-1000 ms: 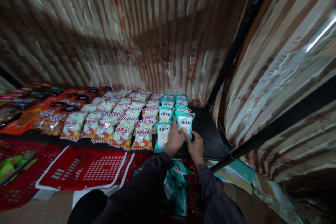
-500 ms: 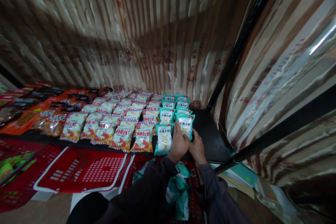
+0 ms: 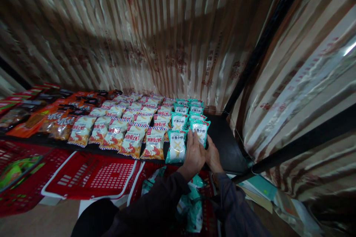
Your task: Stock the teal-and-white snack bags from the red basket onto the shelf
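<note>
My left hand (image 3: 195, 157) lies with straight fingers against the front of a teal-and-white snack bag (image 3: 200, 130), at the front of the rightmost row on the black shelf (image 3: 224, 144). Along the lower right edge of that bag my right hand (image 3: 213, 157) is closed, its fingers partly hidden. The bag stands tilted back against others like it. Just left of my hands is another teal snack bag (image 3: 177, 146), at the shelf's front edge. Below my forearms, several more teal bags (image 3: 194, 214) lie in a red basket (image 3: 135, 189).
Left along the shelf stand rows of white-and-orange snack bags (image 3: 154, 142), then orange packets (image 3: 59, 122). A second red basket (image 3: 91, 177) sits below. Striped plastic sheeting (image 3: 139, 44) hangs behind; a black post (image 3: 250, 59) rises at the right.
My left hand has shifted from the bag's lower left side onto its front, fingers straighter. My right hand stays at the bag's right edge. The view has turned slightly left.
</note>
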The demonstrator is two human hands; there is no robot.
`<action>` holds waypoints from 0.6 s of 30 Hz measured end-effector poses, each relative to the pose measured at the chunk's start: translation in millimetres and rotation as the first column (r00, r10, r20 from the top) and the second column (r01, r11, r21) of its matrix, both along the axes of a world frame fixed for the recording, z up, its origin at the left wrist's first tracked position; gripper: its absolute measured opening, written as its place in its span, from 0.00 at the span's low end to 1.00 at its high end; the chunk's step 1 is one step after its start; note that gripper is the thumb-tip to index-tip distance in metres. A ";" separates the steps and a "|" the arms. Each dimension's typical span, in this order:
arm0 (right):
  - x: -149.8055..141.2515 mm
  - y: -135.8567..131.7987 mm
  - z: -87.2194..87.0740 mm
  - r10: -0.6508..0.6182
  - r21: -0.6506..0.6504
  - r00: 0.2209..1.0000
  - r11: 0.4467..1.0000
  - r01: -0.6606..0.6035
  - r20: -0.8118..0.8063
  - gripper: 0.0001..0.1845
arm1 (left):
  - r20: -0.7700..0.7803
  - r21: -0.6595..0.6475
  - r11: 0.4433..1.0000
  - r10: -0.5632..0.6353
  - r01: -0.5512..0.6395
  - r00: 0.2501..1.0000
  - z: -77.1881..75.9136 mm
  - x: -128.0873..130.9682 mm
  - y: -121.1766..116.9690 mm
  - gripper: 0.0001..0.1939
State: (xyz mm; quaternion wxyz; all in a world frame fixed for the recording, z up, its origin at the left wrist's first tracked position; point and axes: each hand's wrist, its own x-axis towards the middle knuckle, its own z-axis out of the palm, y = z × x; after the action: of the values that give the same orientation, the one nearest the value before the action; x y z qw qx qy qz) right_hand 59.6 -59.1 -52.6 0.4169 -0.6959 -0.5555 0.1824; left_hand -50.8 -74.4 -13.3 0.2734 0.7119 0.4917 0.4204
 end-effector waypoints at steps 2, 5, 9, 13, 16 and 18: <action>-0.3 -0.6 1.0 0.017 0.009 1.000 1.000 -0.017 -0.007 0.36 | -0.047 0.064 0.997 -0.031 0.034 0.998 1.1 -6.8 -5.4 0.29; -2.0 -2.4 4.0 0.017 0.010 1.000 1.000 -0.017 0.008 0.39 | -0.131 0.173 0.984 -0.025 0.048 0.991 2.1 -22.9 -12.0 0.28; -5.0 -5.2 8.0 -0.023 -0.006 1.000 1.000 0.024 0.017 0.41 | -0.199 0.232 0.973 0.041 0.006 0.979 -2.0 -46.8 -12.7 0.27; -6.2 -7.6 8.4 -0.017 0.025 1.000 1.000 0.017 -0.006 0.44 | -0.235 0.252 0.968 0.077 -0.016 0.969 -8.8 -62.9 -10.8 0.26; -6.0 -9.5 6.9 -0.037 0.073 0.999 0.997 0.037 -0.001 0.46 | -0.250 0.260 0.965 0.096 -0.029 0.963 -12.4 -70.3 -11.4 0.27; -6.1 -10.1 6.3 -0.045 0.069 0.999 0.997 0.044 0.009 0.45 | -0.258 0.255 0.966 0.109 -0.041 0.960 -15.6 -75.0 -11.9 0.27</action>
State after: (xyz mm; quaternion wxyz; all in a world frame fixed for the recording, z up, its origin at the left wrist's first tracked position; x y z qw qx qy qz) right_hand 53.5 -69.1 -46.3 0.4418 -0.6942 -0.5480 0.1502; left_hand -125.8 -86.3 -28.8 0.0966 0.7716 0.4949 0.3878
